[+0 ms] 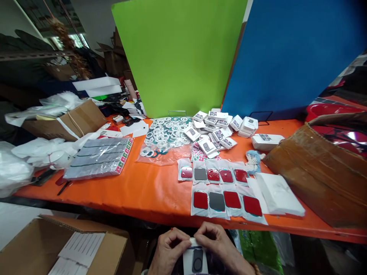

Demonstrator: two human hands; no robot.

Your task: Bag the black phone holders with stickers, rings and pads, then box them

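Note:
In front of my body, below the table's front edge, I hold a small white box (pixel 187 263) printed with a dark phone-like shape and a ring. My left hand (pixel 168 249) pinches its top edge from the left. From the right, my right hand (pixel 220 244) pinches the same edge with thumb and forefinger. The fingertips almost meet there, and the box's lower end is cut off by the frame. Nearest on the table are two rows of white sleeves (pixel 196 212), with red squares (pixel 232 199) and dark grey squares (pixel 217 201) on them.
White rings (pixel 168 131) lie on clear plastic beside a heap of small white boxes (pixel 220 133). A plastic-wrapped stack (pixel 100 156) is at left, white sleeves (pixel 279 193) at right. Open cartons stand at lower left (pixel 119 248) and right (pixel 318 172). Green (pixel 183 53) and blue panels (pixel 286 53) rise behind.

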